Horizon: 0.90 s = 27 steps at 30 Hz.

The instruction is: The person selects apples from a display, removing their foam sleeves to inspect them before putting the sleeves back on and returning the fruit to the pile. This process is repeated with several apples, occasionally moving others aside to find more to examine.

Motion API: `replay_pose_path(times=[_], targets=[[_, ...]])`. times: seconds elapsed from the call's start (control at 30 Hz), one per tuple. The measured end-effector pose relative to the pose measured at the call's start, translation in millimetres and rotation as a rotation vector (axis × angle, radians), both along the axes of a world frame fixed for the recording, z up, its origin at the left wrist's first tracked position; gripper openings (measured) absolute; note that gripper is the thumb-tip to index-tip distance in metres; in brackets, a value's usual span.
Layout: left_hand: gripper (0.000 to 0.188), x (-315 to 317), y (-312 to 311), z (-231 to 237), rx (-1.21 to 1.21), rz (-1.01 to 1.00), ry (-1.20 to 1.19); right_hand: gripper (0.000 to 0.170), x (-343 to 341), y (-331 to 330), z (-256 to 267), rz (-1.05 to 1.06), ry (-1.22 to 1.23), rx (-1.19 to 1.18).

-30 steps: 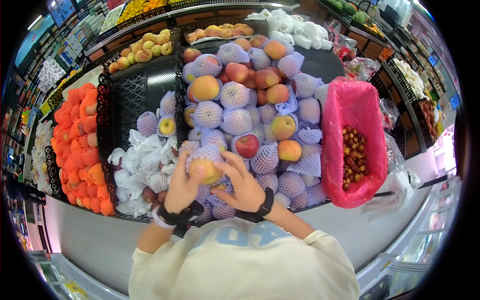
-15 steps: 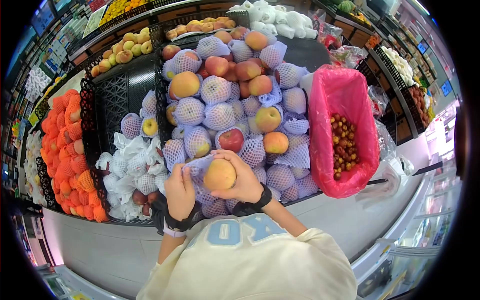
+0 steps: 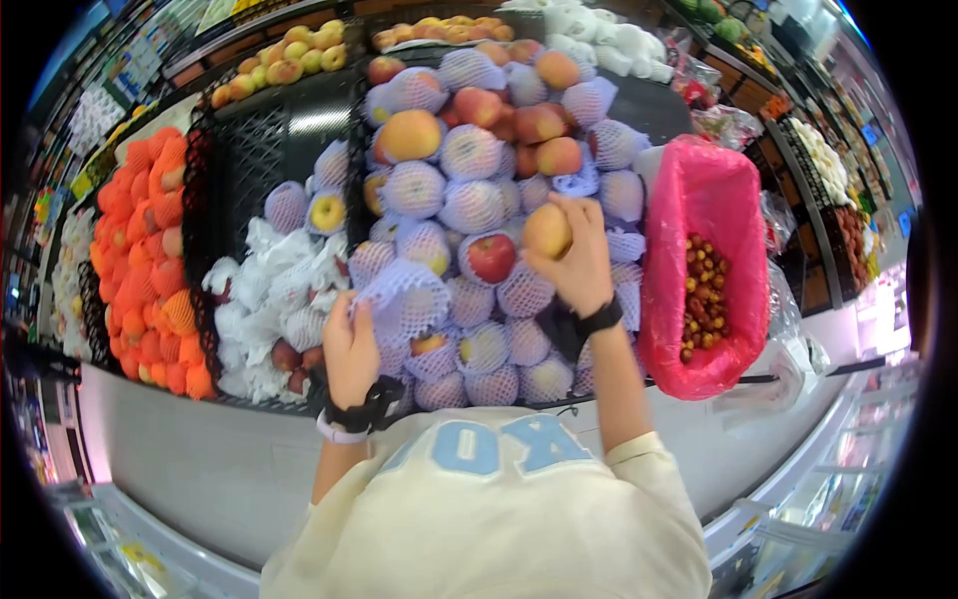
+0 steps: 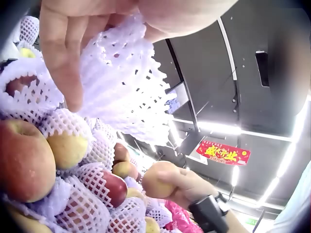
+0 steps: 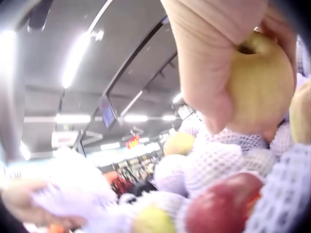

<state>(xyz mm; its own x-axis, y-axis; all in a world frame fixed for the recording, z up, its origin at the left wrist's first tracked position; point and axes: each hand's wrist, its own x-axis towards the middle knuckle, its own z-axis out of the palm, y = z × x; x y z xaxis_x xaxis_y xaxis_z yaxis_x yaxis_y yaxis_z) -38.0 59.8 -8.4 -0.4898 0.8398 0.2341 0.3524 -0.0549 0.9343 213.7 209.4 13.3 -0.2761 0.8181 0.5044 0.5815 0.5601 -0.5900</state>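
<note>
My right hand [image 3: 581,262] grips a bare yellow-orange apple [image 3: 548,232] over the right part of the pile of net-wrapped apples [image 3: 472,207]. The right wrist view shows thumb and fingers curled round this apple [image 5: 260,85]. Lower left, my left hand [image 3: 351,349] pinches an empty purple foam net [image 3: 407,298], which hangs over the pile's front. In the left wrist view the net [image 4: 124,80] spreads out from between the fingers. A red apple [image 3: 492,259] in an opened net lies between the hands.
Right of the pile stands a pink-lined bin [image 3: 662,329] with small brown fruit. To the left are white-wrapped fruit [image 3: 261,329], a black crate [image 3: 244,165] and orange-netted fruit [image 3: 140,270]. White bagged rolls [image 3: 599,40] lie behind.
The apple has come out of its net. My right hand has carried it up and to the right, away from my left hand, which keeps the net.
</note>
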Motion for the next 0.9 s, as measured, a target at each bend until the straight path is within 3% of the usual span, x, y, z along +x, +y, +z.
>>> replay_pose_path(times=[0.17, 0.23, 0.3, 0.33, 0.43, 0.47, 0.5, 0.53, 0.57, 0.63, 0.67, 0.73, 0.9], targets=[[0.013, -4, -9, 2, -0.1, 0.019, -0.121, 0.069, -18, 52, -14, 0.079, -0.258, 0.118], [0.014, -5, -12, -1, 0.022, 0.056, -0.058, 0.069, -20, 70, -21, 0.071, -0.381, 0.194], [0.015, -7, -17, -3, 0.148, 0.093, 0.002, 0.054, -26, 80, -19, 0.118, -0.476, 0.13], [0.016, -11, -23, -2, 0.123, 0.089, -0.002, 0.036, -30, 82, -9, 0.158, -0.669, 0.108], [0.014, -9, -31, 4, 0.117, 0.112, -0.083, 0.024, -62, 95, 19, 0.056, -0.803, -0.058], [0.014, -8, -31, 3, 0.105, 0.138, -0.112, 0.024, -73, 96, 34, 0.143, -0.711, 0.111], [0.014, -7, -30, 3, 0.094, 0.163, -0.142, 0.024, -93, 98, 45, 0.153, -0.599, 0.122], [0.013, -3, -28, 10, 0.12, 0.167, -0.205, 0.026, -115, 97, 59, 0.153, -0.555, 0.106], [0.013, -2, -28, 9, 0.131, 0.176, -0.203, 0.033, -130, 112, 55, 0.323, -0.404, 0.194], [0.015, -2, -30, 4, 0.159, 0.159, -0.257, 0.049, -160, 132, 49, 0.475, -0.444, 0.195], [0.019, -4, -31, 3, 0.189, 0.134, -0.244, 0.049, -169, 145, 45, 0.482, -0.446, 0.207], [0.017, -8, -37, 1, 0.196, 0.14, -0.254, 0.068, -180, 156, 45, 0.612, -0.707, 0.309], [0.011, -19, -52, -5, 0.15, 0.149, -0.328, 0.072, -169, 155, 57, 0.653, -0.669, 0.184]])
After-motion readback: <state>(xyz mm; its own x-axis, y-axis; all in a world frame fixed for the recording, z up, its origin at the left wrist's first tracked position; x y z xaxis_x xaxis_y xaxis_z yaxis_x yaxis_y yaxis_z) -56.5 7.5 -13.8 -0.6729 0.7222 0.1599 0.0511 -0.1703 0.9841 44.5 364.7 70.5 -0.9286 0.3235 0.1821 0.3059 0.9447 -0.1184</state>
